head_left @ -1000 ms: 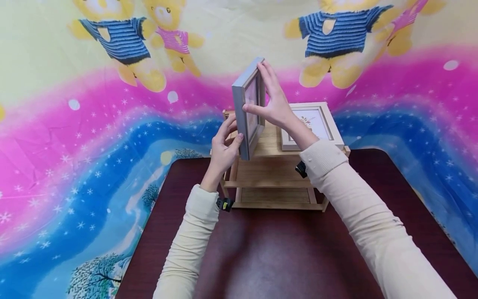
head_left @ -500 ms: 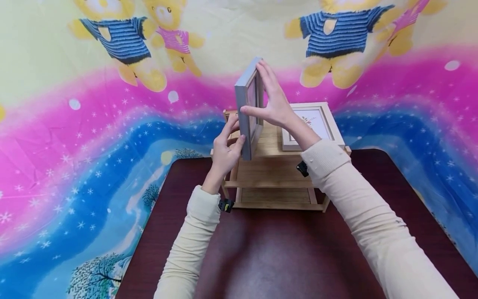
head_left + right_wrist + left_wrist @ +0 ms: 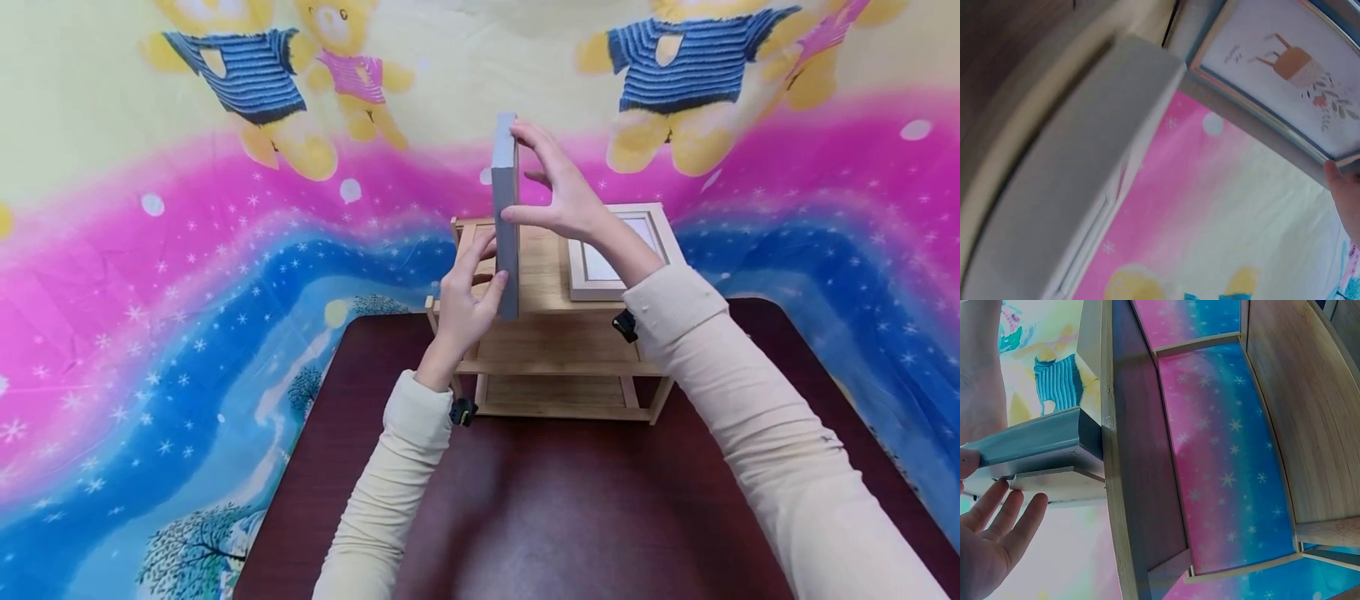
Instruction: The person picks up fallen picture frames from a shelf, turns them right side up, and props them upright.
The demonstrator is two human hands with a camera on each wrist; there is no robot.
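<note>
A grey picture frame [image 3: 506, 242] stands upright, edge-on in the head view, at the top board of a small wooden shelf [image 3: 542, 258]. My left hand [image 3: 468, 300] grips its lower near part, thumb on the near edge and fingers on the left side. Higher up, my right hand [image 3: 562, 192] holds it between thumb and fingers on the right side. In the right wrist view the framed picture [image 3: 1291, 69] shows a brown animal and leaves, with a finger of mine at its border. The left wrist view shows the frame's back [image 3: 1054, 478] near my left fingers.
A cream picture frame [image 3: 663, 229] lies face up on the right of the shelf top, partly behind my right forearm. Two lower boards [image 3: 555, 392] sit beneath. The shelf stands on a dark red table [image 3: 540, 517] before a bear-print cloth [image 3: 465, 50].
The grey picture frame has turned from showing its picture side to edge-on in the head view. Both hands have shifted slightly right with it.
</note>
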